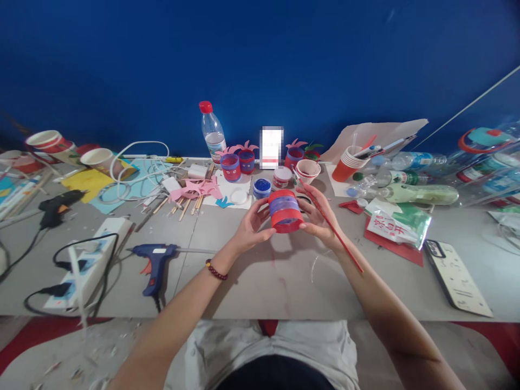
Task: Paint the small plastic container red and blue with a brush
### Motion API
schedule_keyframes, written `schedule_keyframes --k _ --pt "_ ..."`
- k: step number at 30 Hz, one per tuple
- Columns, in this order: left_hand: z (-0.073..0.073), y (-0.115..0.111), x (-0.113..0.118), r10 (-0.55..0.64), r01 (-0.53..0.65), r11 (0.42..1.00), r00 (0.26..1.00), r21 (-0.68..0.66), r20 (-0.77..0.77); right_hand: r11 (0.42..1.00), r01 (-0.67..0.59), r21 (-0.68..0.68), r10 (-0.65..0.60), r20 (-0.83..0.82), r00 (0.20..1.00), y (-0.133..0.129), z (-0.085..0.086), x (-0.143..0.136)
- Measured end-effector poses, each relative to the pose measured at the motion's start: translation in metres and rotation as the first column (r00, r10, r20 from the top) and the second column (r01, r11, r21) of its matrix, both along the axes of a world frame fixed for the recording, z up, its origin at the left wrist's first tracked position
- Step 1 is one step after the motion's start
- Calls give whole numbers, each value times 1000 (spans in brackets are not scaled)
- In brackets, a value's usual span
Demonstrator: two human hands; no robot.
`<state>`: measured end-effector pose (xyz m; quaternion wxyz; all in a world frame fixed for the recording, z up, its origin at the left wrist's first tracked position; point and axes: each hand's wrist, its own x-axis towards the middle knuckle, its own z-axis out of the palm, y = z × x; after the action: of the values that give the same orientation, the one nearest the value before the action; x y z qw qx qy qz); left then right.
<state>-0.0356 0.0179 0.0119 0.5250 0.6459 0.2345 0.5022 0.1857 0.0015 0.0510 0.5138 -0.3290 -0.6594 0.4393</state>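
Note:
Between my two hands a short round paper cup [285,212], red with a purple painted band, is tilted over the table. My left hand [255,225] grips its left side, thumb low and fingers behind. On the opposite side my right hand [319,219] holds the cup and also a long red paintbrush [343,246], which lies across the hand toward my forearm. Just beyond the cup stand an open jar of blue paint [262,187], a pinkish jar [282,176] and a white paper cup [307,172].
Similar painted cups [231,168] with paper tops stand behind, near a water bottle [213,132]. A blue glue gun [156,265] and power strip [87,265] lie left, beside pink paper cutouts [197,188]. Brushes in stacked cups [349,164], plastic bottles [418,193] and a phone [459,278] are right.

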Motion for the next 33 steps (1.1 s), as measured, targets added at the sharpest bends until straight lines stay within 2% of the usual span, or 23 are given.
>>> schedule_keyframes --k 4,7,14,17,21,24,26,29,33 --pt "1 -1 0 2 -1 999 1000 36 -17 1000 12 22 -13 7 1000 2 -3 2" --pt "1 -2 0 40 -37 998 998 49 -58 998 34 51 -36 41 999 3 -6 4" --pt "4 -1 -1 123 -116 990 986 77 -108 998 -3 56 -5 142 990 1 -7 3" --pt "3 -1 -1 180 -166 981 973 103 -144 994 14 108 -32 165 986 1 -5 2" --pt "5 -2 -3 339 -274 931 893 240 -296 964 171 205 -190 76 979 1 -3 0" --pt "8 -5 -4 442 -314 883 807 349 -392 927 327 185 -328 -26 944 1 -4 1" --pt "9 -6 -4 472 -311 864 772 395 -426 909 386 157 -380 -68 922 1 -6 2" --pt "11 -8 -4 490 -303 848 761 434 -426 904 416 103 -404 -122 907 2 -8 4" --pt "14 -8 -4 496 -308 823 799 476 -341 909 417 31 -399 -232 887 2 -7 2"
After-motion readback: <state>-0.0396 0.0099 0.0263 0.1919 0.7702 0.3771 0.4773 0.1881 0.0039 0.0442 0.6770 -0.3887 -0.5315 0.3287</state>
